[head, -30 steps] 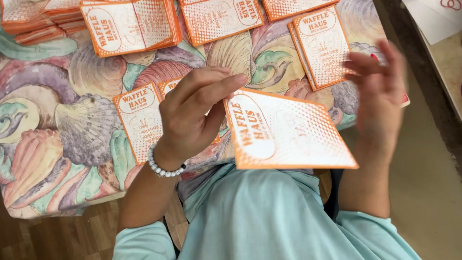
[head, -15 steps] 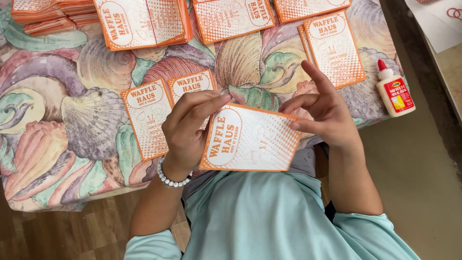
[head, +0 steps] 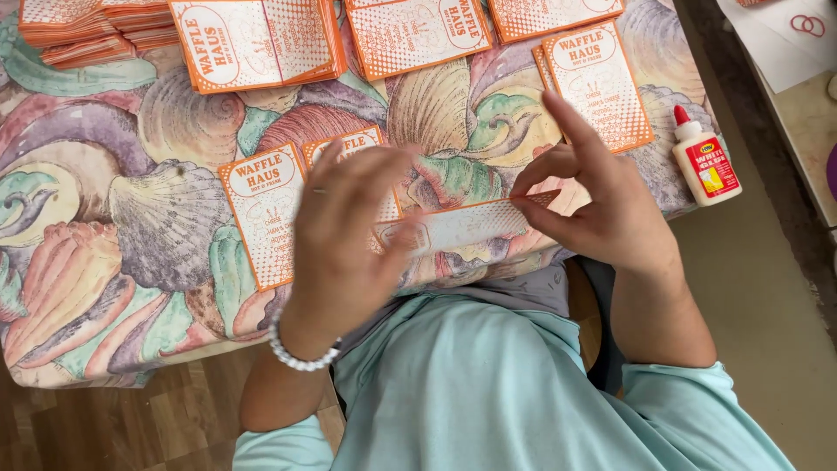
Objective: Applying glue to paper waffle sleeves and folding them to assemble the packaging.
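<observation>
Both hands' (head: 344, 235) (head: 602, 205) grip pinches an orange-and-white card (head: 466, 225) edge-on, long axis running left-right.

A single head-worn camera looks steeply down and forward, close over the person's lap. It takes in the shell-patterned tabletop (head: 131, 218) ahead, though its far edge seems cut off at top.

The orange-and-white printed card (head: 466, 225) is held above the table, tipped nearly flat so mostly its thin edge and foreshortened face show. It runs from about 8 o'clock up to 2 o'clock, gripped at each end by a hand.
</observation>
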